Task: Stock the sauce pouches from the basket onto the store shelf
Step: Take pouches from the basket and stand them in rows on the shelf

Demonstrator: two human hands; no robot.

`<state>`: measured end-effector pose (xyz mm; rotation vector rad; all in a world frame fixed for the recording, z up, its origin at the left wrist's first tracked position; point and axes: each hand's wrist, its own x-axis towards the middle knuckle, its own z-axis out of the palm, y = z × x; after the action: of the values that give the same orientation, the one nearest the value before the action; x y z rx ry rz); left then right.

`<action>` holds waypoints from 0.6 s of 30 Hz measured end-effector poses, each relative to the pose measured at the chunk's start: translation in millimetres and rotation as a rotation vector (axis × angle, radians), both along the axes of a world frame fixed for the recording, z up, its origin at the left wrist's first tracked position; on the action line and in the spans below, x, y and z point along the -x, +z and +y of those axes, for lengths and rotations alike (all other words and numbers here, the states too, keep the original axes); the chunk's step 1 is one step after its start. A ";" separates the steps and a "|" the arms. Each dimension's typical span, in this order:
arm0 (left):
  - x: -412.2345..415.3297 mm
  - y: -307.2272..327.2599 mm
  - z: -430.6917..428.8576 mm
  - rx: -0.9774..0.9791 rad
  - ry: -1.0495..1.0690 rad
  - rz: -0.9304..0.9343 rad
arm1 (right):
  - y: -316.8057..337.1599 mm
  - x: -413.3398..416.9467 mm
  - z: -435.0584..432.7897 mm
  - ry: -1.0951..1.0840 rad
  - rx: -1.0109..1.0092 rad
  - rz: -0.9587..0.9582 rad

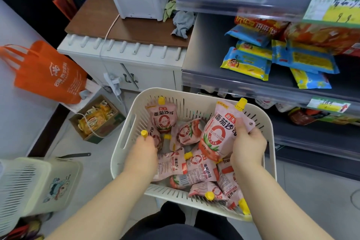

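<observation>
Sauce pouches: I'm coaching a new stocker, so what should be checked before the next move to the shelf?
1. Grip of right hand on raised pouch: thumb and fingers curled round its side, ok.
2. Its yellow cap in place: ok.
3. Grip of left hand on second pouch: fingers hidden, cannot tell.
4. Bare room on middle shelf, left part: ok.
5. Support under basket: hidden, cannot tell.

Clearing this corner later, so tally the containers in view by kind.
Slotted baskets: 2
Orange tote bag: 1
Cardboard box: 1
Total: 4
</observation>
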<state>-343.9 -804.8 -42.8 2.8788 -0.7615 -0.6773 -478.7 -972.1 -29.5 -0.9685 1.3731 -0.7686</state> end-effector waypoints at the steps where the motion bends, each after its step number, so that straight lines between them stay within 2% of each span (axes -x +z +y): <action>1: -3.8 7.7 5.4 0.031 -0.055 -0.119 | 1.2 1.3 0.6 0.009 0.018 0.000; 3: -10.9 9.9 11.5 0.110 -0.065 -0.220 | 5.4 3.1 5.3 0.039 0.057 0.003; 8: -16.5 -5.5 1.4 0.108 0.091 0.017 | 4.2 7.0 22.5 0.108 0.067 0.007; 10: -16.6 -13.9 -2.5 0.163 0.161 0.088 | 0.4 9.9 28.0 0.125 0.048 0.014; 14: -20.9 -20.2 -8.7 0.225 0.343 0.161 | -8.9 15.8 34.5 0.148 0.013 -0.001; 16: -26.1 -16.3 -9.1 0.248 0.332 0.149 | -12.9 17.0 36.1 0.179 0.018 0.028; 18: -32.8 -5.3 -10.9 0.235 0.206 0.110 | -17.5 16.4 35.2 0.207 0.029 0.063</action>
<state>-311.1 -815.6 -48.0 2.6341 -0.4849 -0.6644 -495.1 -936.8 -46.9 -1.1459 1.2947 -0.6082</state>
